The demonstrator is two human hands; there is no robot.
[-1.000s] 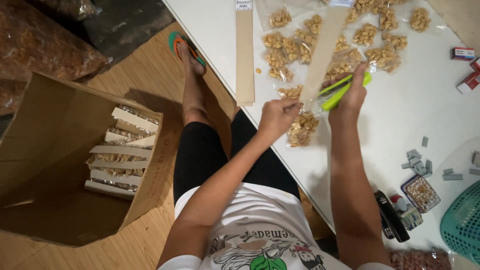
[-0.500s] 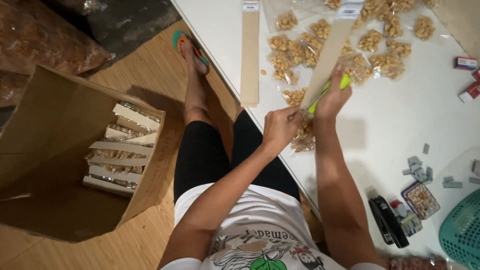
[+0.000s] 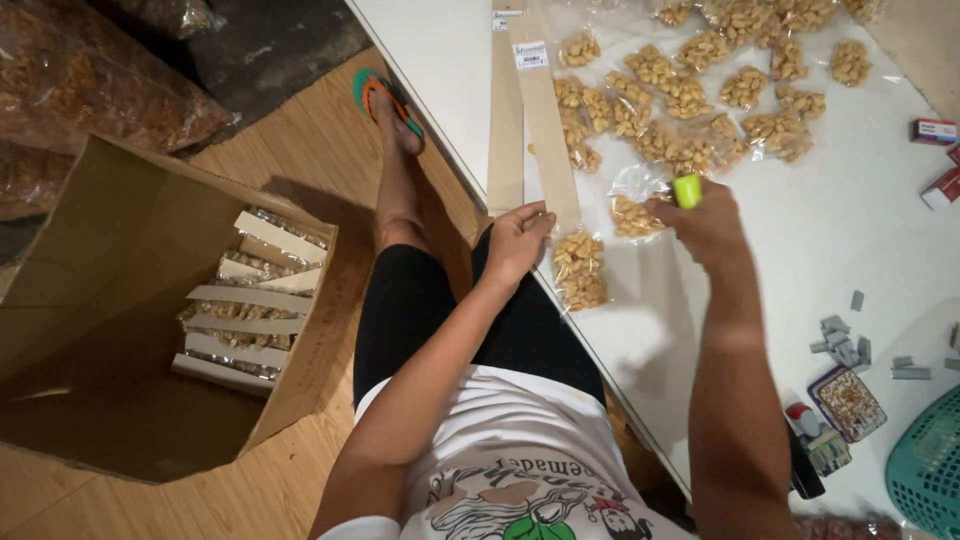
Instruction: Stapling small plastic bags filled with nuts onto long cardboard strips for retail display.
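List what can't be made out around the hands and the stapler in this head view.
- Green stapler: mostly hidden inside the right hand; only its end shows.
- Small peanut bag: whether the right hand grips it is unclear, since the fingers cover its edge.
- Cardboard strip: its near end lies under the left hand.
- Black tool: hidden by the right forearm.

Green stapler [image 3: 687, 190] mostly hidden in right hand [image 3: 708, 222], teal basket [image 3: 925, 468] cut by frame edge, strip label [image 3: 529, 54] unreadable.
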